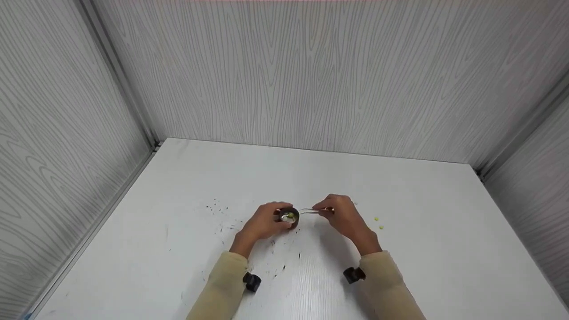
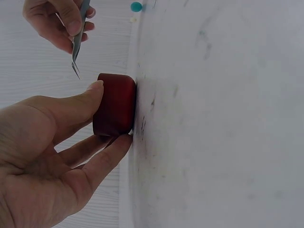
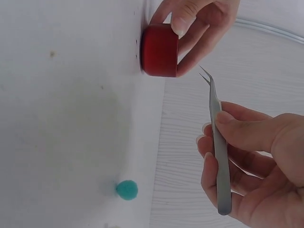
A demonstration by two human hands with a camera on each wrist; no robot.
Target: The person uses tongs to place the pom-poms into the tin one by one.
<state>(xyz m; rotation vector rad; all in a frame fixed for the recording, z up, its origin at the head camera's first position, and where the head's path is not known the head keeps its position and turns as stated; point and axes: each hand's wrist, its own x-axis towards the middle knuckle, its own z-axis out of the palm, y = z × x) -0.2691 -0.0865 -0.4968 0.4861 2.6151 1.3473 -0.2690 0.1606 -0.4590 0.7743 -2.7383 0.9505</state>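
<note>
Sleeves (image 1: 222,284) of a pale jacket come in at six o'clock of the head view, each with a small black camera (image 1: 251,282) strapped at the wrist. Beyond them the left hand (image 1: 262,223) steadies a small round red cup (image 2: 115,104) on the white bench (image 1: 178,231): thumb curled over one side of its wall, fingers against the other, so this grip is clamped on the cup, likely to keep it from sliding. The cup stands upright on the bench near the middle, and something pale and greenish shows inside it in the head view.

At three o'clock of the cup the right hand (image 1: 342,218) pinches a pair of steel tweezers (image 3: 217,142) between thumb and fingers, held like a pen, seemingly for fine control. Their tips hover just above the cup's mouth, slightly apart, with nothing visible between them.

Farther toward three o'clock a few small green beads (image 1: 376,219) lie loose on the bench, well apart from the cup. Dark specks (image 1: 218,208) scatter at nine o'clock. Grey wood-grain walls (image 1: 311,71) close in the far side.
</note>
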